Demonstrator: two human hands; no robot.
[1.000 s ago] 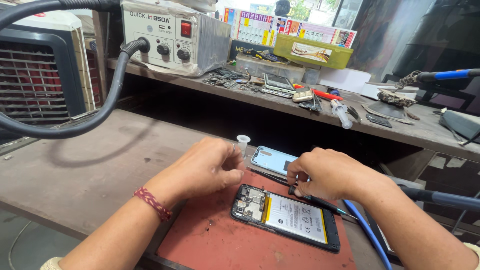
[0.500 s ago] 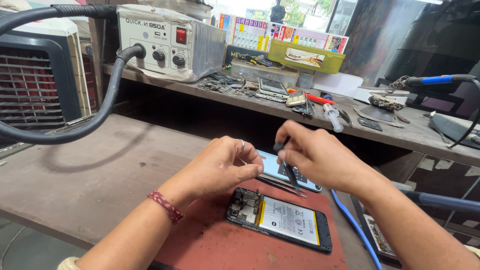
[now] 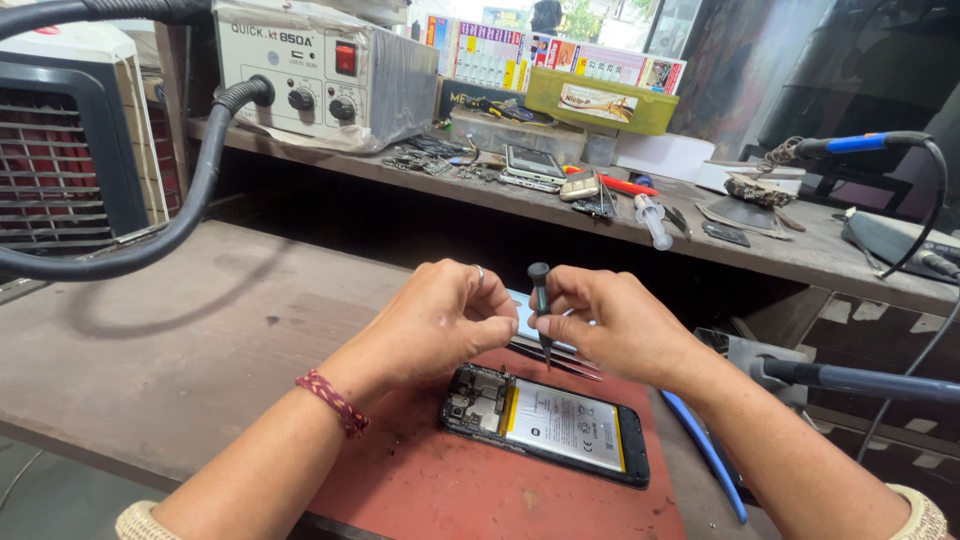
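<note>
A: Right hand [image 3: 610, 325]?
B: Closed on a small screwdriver [image 3: 541, 305], held upright, tip pointing down just above the top end of the opened phone [image 3: 545, 424].
A: Left hand [image 3: 445, 320]?
B: Curled in, fingertips pinched right next to the screwdriver shaft. Can't tell if it grips anything. Ring on one finger, braided band on the wrist.
A: Phone location?
B: Lying flat on the red mat [image 3: 450, 490] on the bench [image 3: 180, 330], back cover off, battery showing, just below both hands.
A: Other stuff?
B: Tweezers [image 3: 560, 355] on the mat under the hands. Hot-air station [image 3: 320, 70] on the shelf behind, black hose [image 3: 190, 200] looping left. Syringe [image 3: 652, 220] on the shelf too.
</note>
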